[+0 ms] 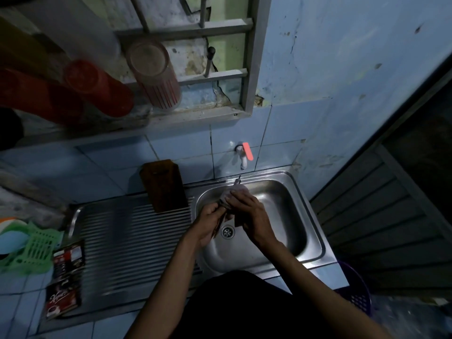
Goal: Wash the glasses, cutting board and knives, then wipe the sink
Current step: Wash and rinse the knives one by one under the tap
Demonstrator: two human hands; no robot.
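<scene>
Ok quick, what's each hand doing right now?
Left hand: grip closed on knives, held over the sink.
Right hand: grip closed on a scrubbing cloth, rubbing the knives.

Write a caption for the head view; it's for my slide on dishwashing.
Both hands, left and right, scrub a knife over the stainless steel sink, below the white wall tap.

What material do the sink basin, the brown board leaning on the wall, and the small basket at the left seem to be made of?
Shiny grey sink basin: probably stainless steel, it reflects light. Dark brown upright board: likely wood, matte. Light green lattice basket: apparently plastic, moulded grid.
</scene>
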